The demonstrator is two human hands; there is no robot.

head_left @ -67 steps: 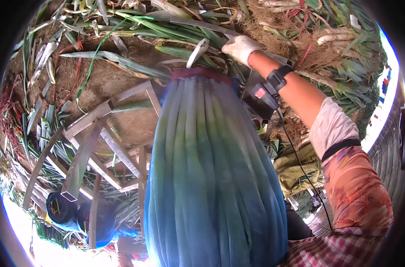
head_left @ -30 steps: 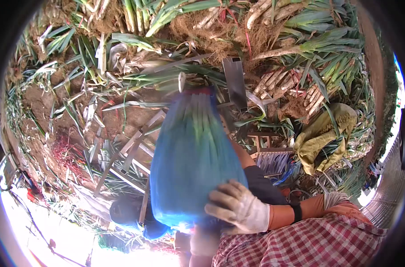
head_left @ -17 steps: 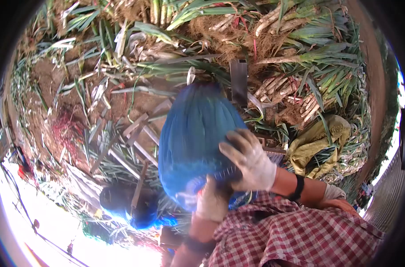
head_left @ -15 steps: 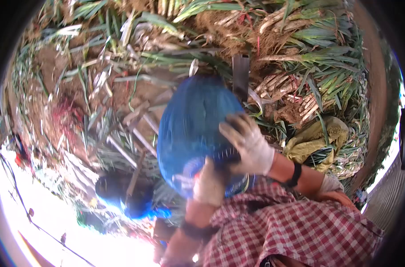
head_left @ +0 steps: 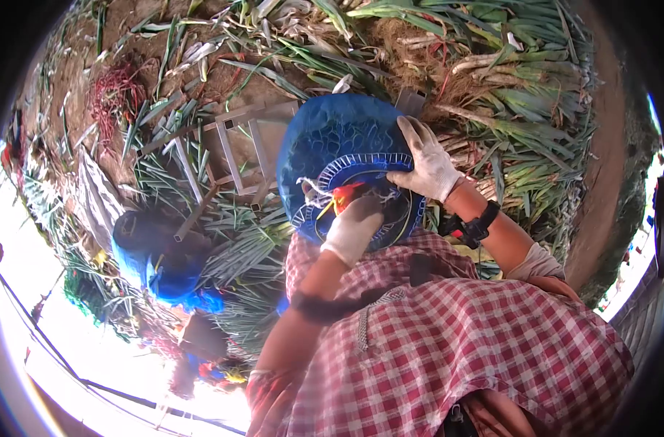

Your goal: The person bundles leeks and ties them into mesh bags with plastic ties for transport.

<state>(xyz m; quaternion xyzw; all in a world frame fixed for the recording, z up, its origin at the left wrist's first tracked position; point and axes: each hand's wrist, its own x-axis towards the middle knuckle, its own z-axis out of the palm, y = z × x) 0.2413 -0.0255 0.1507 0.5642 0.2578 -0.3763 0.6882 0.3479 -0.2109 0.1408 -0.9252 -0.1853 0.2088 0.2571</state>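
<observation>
A round blue cloth cushion-like thing point(head_left: 346, 124) is held against my lap, with its white-stitched ring facing me. My gloved left hand point(head_left: 354, 226) is closed inside the ring at a small red and yellow piece point(head_left: 344, 195); its fingertips are partly hidden. Pale strings point(head_left: 314, 191) lie loose beside that piece. My gloved right hand point(head_left: 428, 164) grips the cushion's right side, the thumb on the stitched face and the fingers over the outer edge.
Leeks point(head_left: 514, 120) lie in heaps at right. A metal frame point(head_left: 233, 156) stands on the soil left of the cushion. Farther left are a second blue object point(head_left: 153, 255) and a tangle of red ties point(head_left: 117, 98).
The cushion has tilted so that its stitched ring shows more fully. My right hand has moved up and right along its edge. The view has shifted over the ground.
</observation>
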